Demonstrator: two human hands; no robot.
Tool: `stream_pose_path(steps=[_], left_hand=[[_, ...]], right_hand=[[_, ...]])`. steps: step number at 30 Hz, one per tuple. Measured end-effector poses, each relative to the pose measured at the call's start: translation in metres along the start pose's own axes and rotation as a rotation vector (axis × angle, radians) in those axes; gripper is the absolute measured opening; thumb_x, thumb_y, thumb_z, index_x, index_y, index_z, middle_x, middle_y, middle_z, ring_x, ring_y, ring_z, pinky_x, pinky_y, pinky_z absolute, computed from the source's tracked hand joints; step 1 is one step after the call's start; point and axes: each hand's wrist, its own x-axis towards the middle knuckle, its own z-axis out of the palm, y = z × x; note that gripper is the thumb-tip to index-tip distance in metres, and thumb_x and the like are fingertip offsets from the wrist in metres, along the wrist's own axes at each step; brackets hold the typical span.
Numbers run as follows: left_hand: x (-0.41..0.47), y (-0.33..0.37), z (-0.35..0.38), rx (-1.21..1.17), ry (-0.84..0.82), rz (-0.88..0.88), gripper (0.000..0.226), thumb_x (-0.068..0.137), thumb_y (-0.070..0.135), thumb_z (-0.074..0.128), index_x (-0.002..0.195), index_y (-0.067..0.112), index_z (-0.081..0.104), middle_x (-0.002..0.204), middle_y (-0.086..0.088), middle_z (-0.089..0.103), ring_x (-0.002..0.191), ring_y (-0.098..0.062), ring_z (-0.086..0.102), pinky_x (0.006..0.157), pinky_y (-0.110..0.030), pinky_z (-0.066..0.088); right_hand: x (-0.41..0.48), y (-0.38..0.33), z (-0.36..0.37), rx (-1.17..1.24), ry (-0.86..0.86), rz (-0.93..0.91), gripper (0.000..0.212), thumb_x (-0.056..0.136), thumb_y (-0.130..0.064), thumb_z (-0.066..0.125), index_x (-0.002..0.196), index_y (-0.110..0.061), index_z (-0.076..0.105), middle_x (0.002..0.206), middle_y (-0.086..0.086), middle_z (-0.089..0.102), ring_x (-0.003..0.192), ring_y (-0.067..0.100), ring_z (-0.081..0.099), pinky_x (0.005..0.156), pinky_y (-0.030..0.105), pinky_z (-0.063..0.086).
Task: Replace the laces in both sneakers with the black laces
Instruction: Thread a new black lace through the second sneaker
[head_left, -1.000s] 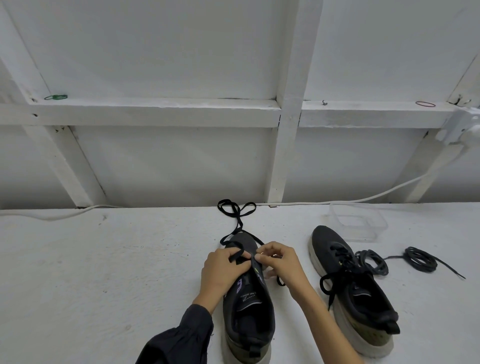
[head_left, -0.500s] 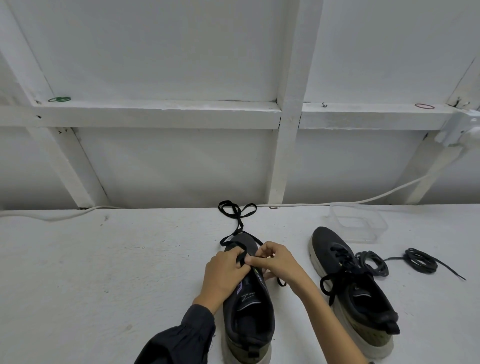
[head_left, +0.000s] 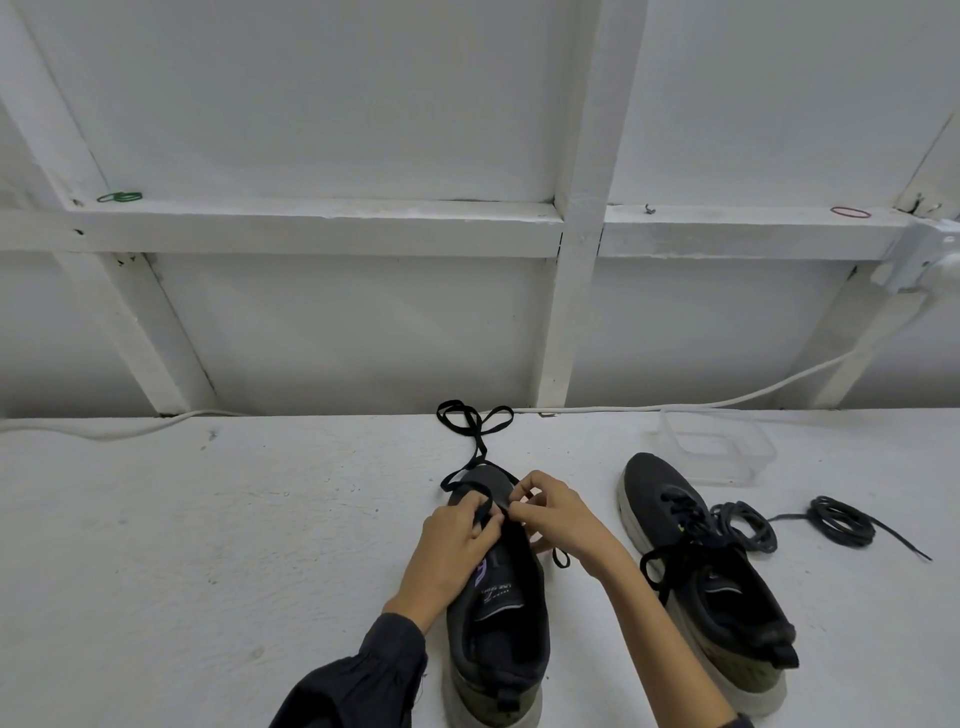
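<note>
A dark sneaker (head_left: 498, 618) lies in front of me, toe pointing away, on the white table (head_left: 208, 545). A flat black lace (head_left: 475, 423) runs from its toe and loops near the wall. My left hand (head_left: 452, 545) pinches that lace over the eyelets. My right hand (head_left: 556, 517) pinches it too, fingertips against the left hand's. A short lace end (head_left: 561, 558) hangs under the right hand. To the right stands a second dark sneaker (head_left: 701, 577), laced in black. Beside it lie a dark grey lace bundle (head_left: 748, 525) and a coiled black lace (head_left: 841, 527).
A clear plastic container (head_left: 717, 447) sits behind the right sneaker. A white cable (head_left: 753, 395) runs along the foot of the white framed wall. A green rubber band (head_left: 119, 197) and a red one (head_left: 850, 211) lie on the wall's ledge.
My right hand has shifted slightly left and forward to meet the left hand over the eyelets. The lace end below it has swung a little. Both sneakers stay put.
</note>
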Motion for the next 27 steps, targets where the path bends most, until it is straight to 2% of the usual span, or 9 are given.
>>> stream_pose_path(steps=[6, 9, 12, 14, 16, 19, 20, 22, 27], left_hand=[[-0.001, -0.008, -0.001, -0.304, 0.122, -0.169, 0.014, 0.096, 0.021, 0.058, 0.084, 0.013, 0.061, 0.066, 0.0, 0.062, 0.057, -0.001, 0.052, 0.06, -0.025, 0.044], [0.002, -0.006, -0.004, -0.476, 0.172, -0.264, 0.024, 0.097, 0.022, 0.057, 0.083, 0.003, 0.06, 0.065, -0.001, 0.055, 0.059, -0.01, 0.049, 0.056, -0.025, 0.044], [0.002, 0.001, -0.005, -0.59, 0.212, -0.295, 0.028, 0.098, 0.021, 0.055, 0.076, 0.003, 0.055, 0.059, 0.002, 0.044, 0.052, -0.009, 0.037, 0.047, -0.018, 0.035], [0.003, 0.007, -0.006, -0.62, 0.171, -0.29, 0.027, 0.097, 0.021, 0.056, 0.078, 0.003, 0.057, 0.056, 0.005, 0.042, 0.049, -0.008, 0.035, 0.045, -0.017, 0.032], [0.004, 0.01, -0.009, -0.629, 0.113, -0.284, 0.024, 0.097, 0.022, 0.056, 0.081, 0.004, 0.059, 0.055, 0.007, 0.043, 0.046, -0.006, 0.034, 0.045, -0.017, 0.032], [0.005, 0.013, -0.017, -0.685, 0.018, -0.304, 0.021, 0.098, 0.022, 0.054, 0.085, 0.006, 0.057, 0.056, 0.005, 0.039, 0.045, -0.006, 0.031, 0.045, -0.017, 0.028], [0.005, 0.013, -0.019, -0.709, -0.017, -0.312, 0.02, 0.099, 0.022, 0.053, 0.085, 0.008, 0.056, 0.056, 0.005, 0.038, 0.045, -0.006, 0.03, 0.045, -0.017, 0.027], [0.004, 0.013, -0.024, -0.736, -0.066, -0.333, 0.021, 0.1, 0.022, 0.05, 0.085, 0.009, 0.058, 0.057, 0.006, 0.039, 0.048, -0.007, 0.033, 0.049, -0.019, 0.031], [0.0, 0.006, -0.034, -0.822, -0.06, -0.372, 0.023, 0.1, 0.012, 0.044, 0.091, 0.007, 0.065, 0.076, -0.003, 0.057, 0.072, -0.013, 0.057, 0.071, -0.025, 0.05]], right_hand=[[-0.003, 0.003, 0.0, 0.015, 0.001, -0.001, 0.014, 0.088, -0.011, 0.057, 0.101, -0.008, 0.059, 0.075, 0.004, 0.056, 0.058, 0.011, 0.054, 0.05, 0.02, 0.047], [-0.005, 0.001, 0.001, -0.031, 0.002, -0.015, 0.014, 0.089, -0.012, 0.056, 0.103, -0.011, 0.06, 0.072, 0.003, 0.054, 0.053, 0.01, 0.049, 0.05, 0.023, 0.044], [-0.005, 0.0, -0.001, -0.052, -0.017, -0.019, 0.023, 0.088, -0.013, 0.055, 0.107, -0.024, 0.063, 0.079, 0.004, 0.057, 0.068, 0.015, 0.054, 0.058, 0.027, 0.048], [-0.006, -0.001, -0.001, -0.103, -0.047, -0.071, 0.033, 0.089, -0.013, 0.055, 0.114, -0.031, 0.066, 0.085, 0.002, 0.058, 0.075, 0.013, 0.055, 0.062, 0.025, 0.05], [-0.007, -0.005, 0.002, -0.201, -0.029, -0.193, 0.029, 0.089, -0.013, 0.062, 0.114, -0.025, 0.07, 0.087, -0.005, 0.054, 0.077, 0.007, 0.052, 0.069, 0.023, 0.048], [-0.005, -0.012, 0.009, -0.236, 0.084, -0.285, 0.01, 0.084, -0.019, 0.074, 0.093, -0.017, 0.075, 0.09, -0.007, 0.052, 0.083, 0.004, 0.049, 0.078, 0.022, 0.043], [-0.004, -0.014, 0.01, -0.224, 0.098, -0.287, 0.003, 0.082, -0.02, 0.075, 0.085, -0.019, 0.074, 0.088, -0.007, 0.053, 0.08, 0.003, 0.05, 0.075, 0.021, 0.043], [0.0, -0.014, 0.012, -0.235, 0.084, -0.285, 0.01, 0.082, -0.019, 0.075, 0.075, -0.023, 0.07, 0.079, -0.01, 0.055, 0.071, 0.003, 0.05, 0.066, 0.015, 0.04], [0.003, -0.011, 0.011, -0.214, 0.068, -0.264, 0.007, 0.085, -0.008, 0.069, 0.085, -0.015, 0.071, 0.074, -0.008, 0.062, 0.062, -0.003, 0.053, 0.062, 0.008, 0.042]])
